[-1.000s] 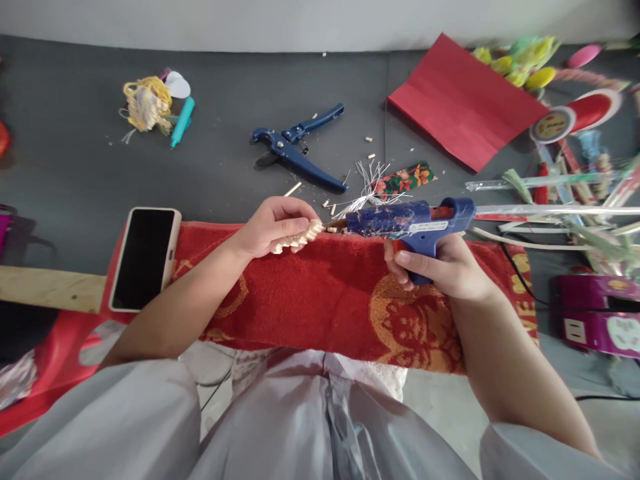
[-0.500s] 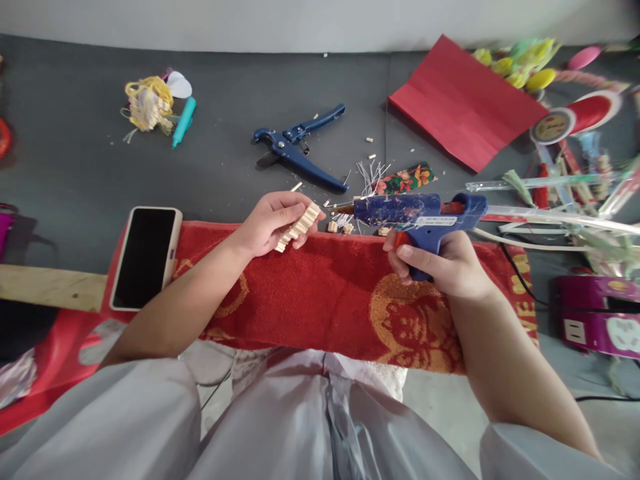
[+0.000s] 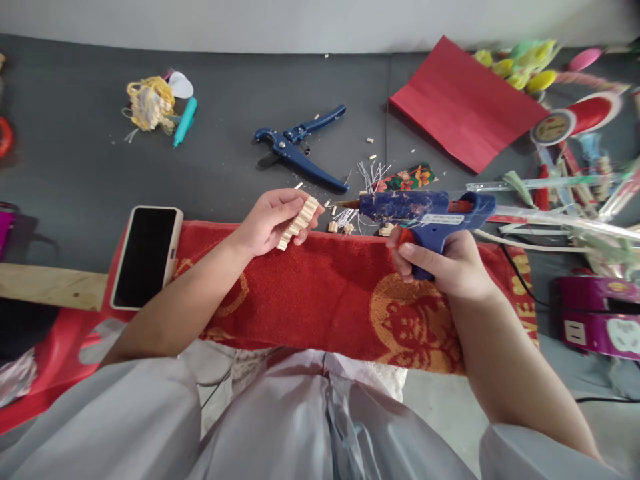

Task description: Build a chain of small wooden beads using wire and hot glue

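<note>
My left hand (image 3: pixel 273 223) is closed round a strip of short pale wooden sticks (image 3: pixel 299 223) set side by side with uneven ends. My right hand (image 3: pixel 440 263) grips a blue hot glue gun (image 3: pixel 415 208), its fingers at the orange trigger. The gun's metal nozzle points left at the strip, with a small gap between them. Below both hands lies a red towel (image 3: pixel 300 300) with an orange pattern. Small cut wooden pieces (image 3: pixel 349 228) and white threads (image 3: pixel 373 177) lie just beyond the towel, near the nozzle.
Blue cutters (image 3: pixel 300 150) rest open on the grey table. A phone (image 3: pixel 146 259) lies at the left, with a teal pen (image 3: pixel 185 122) and yellow string bundle (image 3: pixel 149 103) behind. Right are red paper (image 3: pixel 467 103), a red ribbon spool (image 3: pixel 575 119) and a purple box (image 3: pixel 597 313).
The glue gun has drawn slightly to the right, away from the stick strip. My left hand has turned the strip a little and otherwise stays in place.
</note>
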Demonstrator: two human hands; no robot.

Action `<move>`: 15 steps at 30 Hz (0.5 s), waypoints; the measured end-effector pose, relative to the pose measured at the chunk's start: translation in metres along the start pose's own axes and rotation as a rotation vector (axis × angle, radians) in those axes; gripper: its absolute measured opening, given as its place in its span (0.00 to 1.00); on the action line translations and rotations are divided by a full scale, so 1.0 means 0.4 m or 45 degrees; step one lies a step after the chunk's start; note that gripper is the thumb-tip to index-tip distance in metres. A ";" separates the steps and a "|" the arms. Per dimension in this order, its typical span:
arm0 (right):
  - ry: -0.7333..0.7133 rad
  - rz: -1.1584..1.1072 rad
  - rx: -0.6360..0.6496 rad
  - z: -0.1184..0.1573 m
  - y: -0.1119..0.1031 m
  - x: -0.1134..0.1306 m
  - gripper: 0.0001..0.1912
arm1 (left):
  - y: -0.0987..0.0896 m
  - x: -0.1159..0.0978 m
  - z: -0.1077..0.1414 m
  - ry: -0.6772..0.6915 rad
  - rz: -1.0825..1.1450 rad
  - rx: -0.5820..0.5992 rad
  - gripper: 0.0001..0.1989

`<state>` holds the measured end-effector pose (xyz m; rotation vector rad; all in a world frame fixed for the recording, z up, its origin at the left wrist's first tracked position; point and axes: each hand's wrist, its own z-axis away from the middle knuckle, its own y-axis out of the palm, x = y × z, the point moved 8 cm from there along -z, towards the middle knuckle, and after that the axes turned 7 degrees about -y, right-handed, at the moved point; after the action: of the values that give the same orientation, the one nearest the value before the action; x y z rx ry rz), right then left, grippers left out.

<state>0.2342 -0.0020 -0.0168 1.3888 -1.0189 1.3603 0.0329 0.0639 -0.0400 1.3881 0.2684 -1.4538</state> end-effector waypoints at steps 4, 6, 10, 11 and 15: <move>-0.015 0.030 -0.068 -0.002 -0.008 0.003 0.19 | -0.004 -0.004 -0.002 0.022 -0.019 -0.039 0.24; -0.027 0.032 -0.100 -0.001 -0.013 0.000 0.19 | -0.004 -0.005 -0.002 0.029 -0.047 -0.053 0.25; -0.033 0.056 -0.147 0.002 -0.024 -0.010 0.16 | -0.003 -0.009 -0.003 0.039 -0.115 -0.093 0.26; -0.032 0.072 -0.153 0.003 -0.025 -0.011 0.16 | -0.004 -0.010 -0.003 0.039 -0.131 -0.110 0.26; -0.001 0.131 -0.149 0.001 -0.025 -0.013 0.18 | -0.015 -0.016 -0.001 0.034 -0.213 -0.202 0.21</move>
<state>0.2436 -0.0002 -0.0224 1.2652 -1.1652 1.3520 0.0270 0.0702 -0.0377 1.2812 0.5163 -1.5167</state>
